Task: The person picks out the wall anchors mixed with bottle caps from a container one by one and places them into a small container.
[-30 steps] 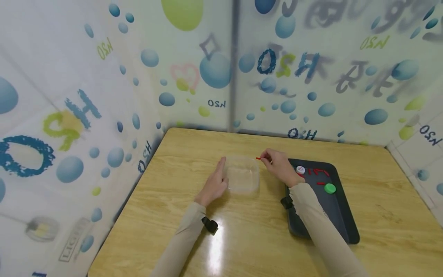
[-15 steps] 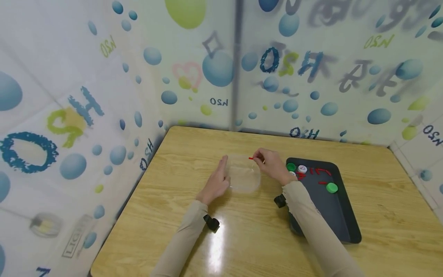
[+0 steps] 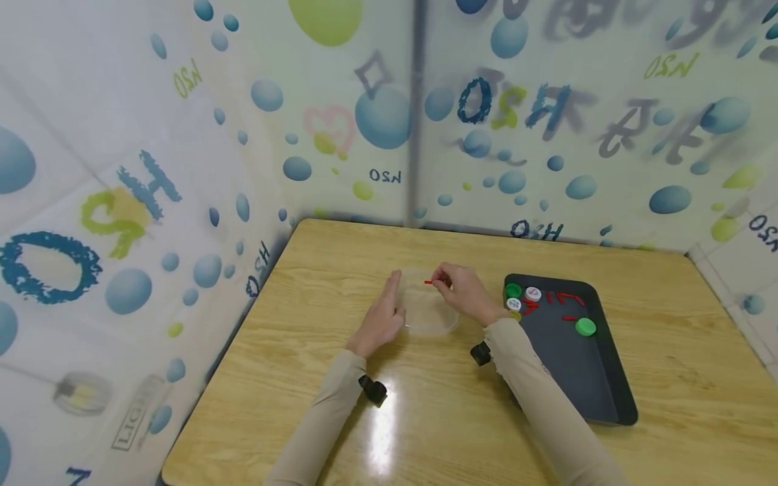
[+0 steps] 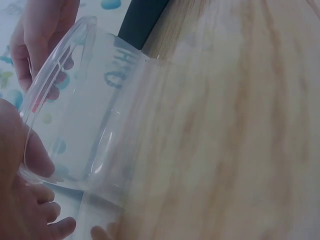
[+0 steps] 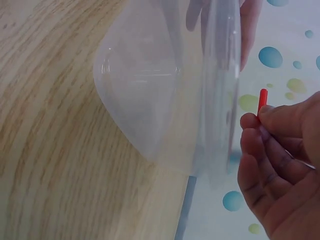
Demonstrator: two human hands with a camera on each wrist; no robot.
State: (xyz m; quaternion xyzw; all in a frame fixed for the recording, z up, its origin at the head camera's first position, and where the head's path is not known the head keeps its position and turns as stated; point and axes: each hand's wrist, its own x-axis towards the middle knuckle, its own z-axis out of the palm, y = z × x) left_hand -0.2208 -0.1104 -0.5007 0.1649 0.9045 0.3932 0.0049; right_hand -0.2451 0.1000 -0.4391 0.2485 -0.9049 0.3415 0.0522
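A clear plastic container (image 3: 430, 312) stands on the wooden table (image 4: 240, 150). My left hand (image 3: 381, 320) holds its left side. In the left wrist view, the left thumb (image 4: 40, 156) crosses the rim while the other fingers (image 4: 47, 212) lie along the outer wall. My right hand (image 3: 464, 291) is over the container's far right part. Between its thumb and forefinger it pinches a short red stick (image 5: 262, 102), whose free end sticks out; in the head view the stick (image 3: 428, 282) points left. The right wrist view shows that hand apart from the rim.
To the right lies a dark tray (image 3: 583, 385) with several red sticks (image 3: 569, 318), a light green cap (image 3: 585, 327), a darker green cap (image 3: 513, 291) and white caps (image 3: 533, 293). The right forearm partly covers its left side. A patterned wall (image 3: 340, 135) borders the table's back.
My right hand has moved left with the red stick, from beside the container to over it, uncovering caps in the tray. The left hand stays on the container.
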